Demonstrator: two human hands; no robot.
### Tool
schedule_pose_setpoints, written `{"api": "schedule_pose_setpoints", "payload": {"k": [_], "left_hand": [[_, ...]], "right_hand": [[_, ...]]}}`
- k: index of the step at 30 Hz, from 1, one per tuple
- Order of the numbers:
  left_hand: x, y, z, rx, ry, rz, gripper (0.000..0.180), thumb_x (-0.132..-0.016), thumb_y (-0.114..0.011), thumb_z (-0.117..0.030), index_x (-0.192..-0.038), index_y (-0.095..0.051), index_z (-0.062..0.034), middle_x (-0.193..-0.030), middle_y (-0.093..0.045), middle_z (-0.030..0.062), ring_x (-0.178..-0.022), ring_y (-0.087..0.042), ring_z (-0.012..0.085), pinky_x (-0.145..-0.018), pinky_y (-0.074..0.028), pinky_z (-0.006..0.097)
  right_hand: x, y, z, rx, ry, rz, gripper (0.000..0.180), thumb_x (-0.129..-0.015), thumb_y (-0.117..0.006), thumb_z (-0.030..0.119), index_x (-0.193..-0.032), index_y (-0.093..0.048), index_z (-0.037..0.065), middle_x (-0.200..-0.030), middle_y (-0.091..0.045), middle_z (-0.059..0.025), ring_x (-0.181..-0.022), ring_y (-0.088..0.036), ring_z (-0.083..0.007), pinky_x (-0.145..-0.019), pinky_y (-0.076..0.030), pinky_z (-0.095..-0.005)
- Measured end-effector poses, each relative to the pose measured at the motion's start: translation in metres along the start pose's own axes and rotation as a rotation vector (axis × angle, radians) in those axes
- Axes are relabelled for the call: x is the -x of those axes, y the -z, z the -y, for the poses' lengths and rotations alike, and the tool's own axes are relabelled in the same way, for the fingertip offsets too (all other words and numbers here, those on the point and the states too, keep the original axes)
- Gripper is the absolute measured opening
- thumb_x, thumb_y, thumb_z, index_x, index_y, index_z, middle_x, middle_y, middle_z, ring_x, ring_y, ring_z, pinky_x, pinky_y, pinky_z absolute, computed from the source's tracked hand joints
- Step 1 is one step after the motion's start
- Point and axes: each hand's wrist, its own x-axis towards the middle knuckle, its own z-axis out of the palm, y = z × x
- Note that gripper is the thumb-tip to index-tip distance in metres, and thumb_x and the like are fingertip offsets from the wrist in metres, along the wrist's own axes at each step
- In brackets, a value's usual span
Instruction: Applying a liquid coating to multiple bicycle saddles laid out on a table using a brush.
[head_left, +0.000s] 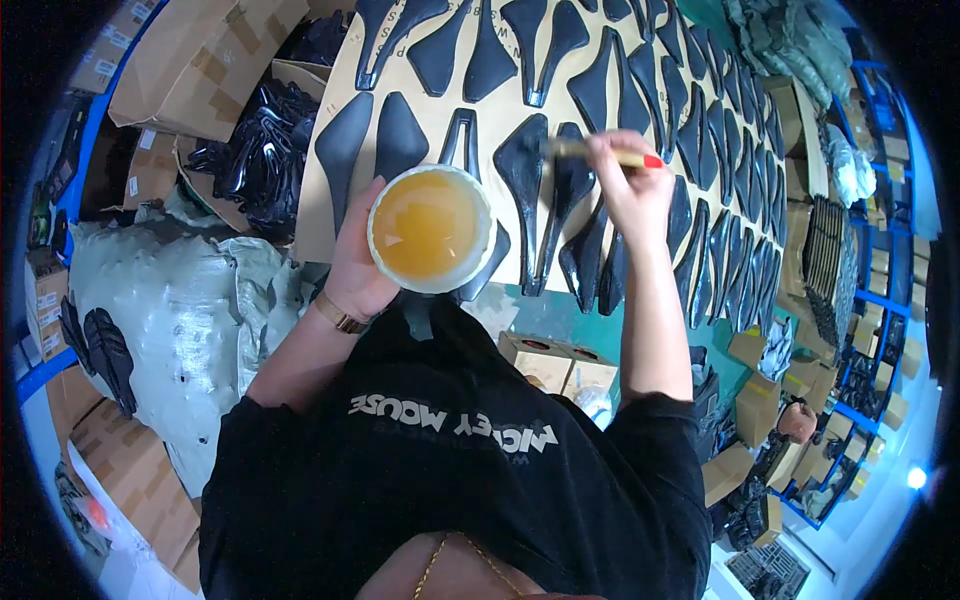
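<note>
Right hand (628,185) grip closed around brush (590,152), bristles on a black saddle piece (524,170) on the tan surface (520,100). Left hand (355,262) cups white bowl (432,228) of amber glue. Judgement: thin, even strokes, keep bowl level. Brown cartons (190,60) with white labels upper left; grey sack (170,300) left.

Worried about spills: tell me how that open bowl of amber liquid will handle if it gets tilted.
The bowl looks nearly full and has no lid, so even a slight tilt would probably slop liquid. Only the left hand grips its side, so it may feel heavy and unsteady. Its wet rim could be slippery.
</note>
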Motion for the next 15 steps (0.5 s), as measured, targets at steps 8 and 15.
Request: {"api": "schedule_pose_setpoints", "payload": {"k": [8,15], "left_hand": [[0.007,0.007,0.004,-0.005,-0.029,0.021,0.044,-0.098,-0.036,-0.038,-0.123,-0.052,-0.0056,-0.122,-0.057,0.0088,-0.115,-0.053,0.0219,-0.099,-0.039,0.039],[0.008,0.011,0.005,-0.035,-0.008,-0.021,0.042,-0.098,-0.035,-0.036,-0.124,-0.051,-0.006,-0.122,-0.057,0.008,-0.116,-0.052,0.0218,-0.099,-0.039,0.039]], "right_hand": [[0.013,0.013,-0.024,-0.322,-0.196,0.003,0.012,-0.09,-0.055,0.007,-0.092,-0.062,-0.002,-0.085,-0.066,-0.0089,-0.076,-0.063,-0.0148,-0.068,-0.051,-0.0249],[0.037,-0.002,0.004,0.018,0.056,0.257,0.012,-0.082,-0.064,0.015,-0.088,-0.067,0.005,-0.079,-0.067,-0.0059,-0.072,-0.064,-0.0118,-0.068,-0.049,-0.023]]}}
